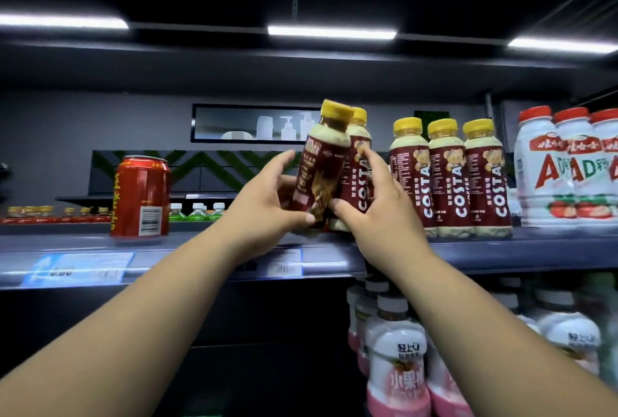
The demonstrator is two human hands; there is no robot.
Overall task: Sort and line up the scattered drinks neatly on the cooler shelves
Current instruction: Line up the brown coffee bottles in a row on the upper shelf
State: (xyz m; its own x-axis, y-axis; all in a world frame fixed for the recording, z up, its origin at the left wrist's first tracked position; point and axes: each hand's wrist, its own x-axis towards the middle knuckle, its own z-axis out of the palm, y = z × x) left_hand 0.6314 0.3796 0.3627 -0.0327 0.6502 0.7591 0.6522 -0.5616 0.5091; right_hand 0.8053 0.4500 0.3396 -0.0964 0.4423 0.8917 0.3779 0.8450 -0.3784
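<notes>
While both hands work at the front edge of the upper shelf (501, 249), near its middle, the left hand (267, 195) grips the lower body of a tilted Costa bottle (321, 162), fingers curled behind it and thumb across the front near the base. The right hand (378, 202) wraps the neighbouring Costa bottle (356, 189), index finger lying up the label, thumb low by the base. That second bottle stands close to upright. The tilted one leans with its long axis running up and to the right, so its yellow cap crowds the neighbour's cap while its base sits further left. Whether either base rests on the shelf cannot be told, since the hands cover them. A row of three Costa bottles (448, 175) stands upright just to the right, labels facing out, a narrow gap between it and the right-hand bottle. Judgement: the row lies right of both grips, and the right hand is the nearer one. The left-hand bottle probably needs its top swung back to the left until vertical, then both can close up against the row. Risk: caps knocking together. A red can (140, 195) stands well apart towards the left end, white AD bottles (568, 169) past the row at the right, and pink-and-white bottles (394, 349) on the shelf below.
</notes>
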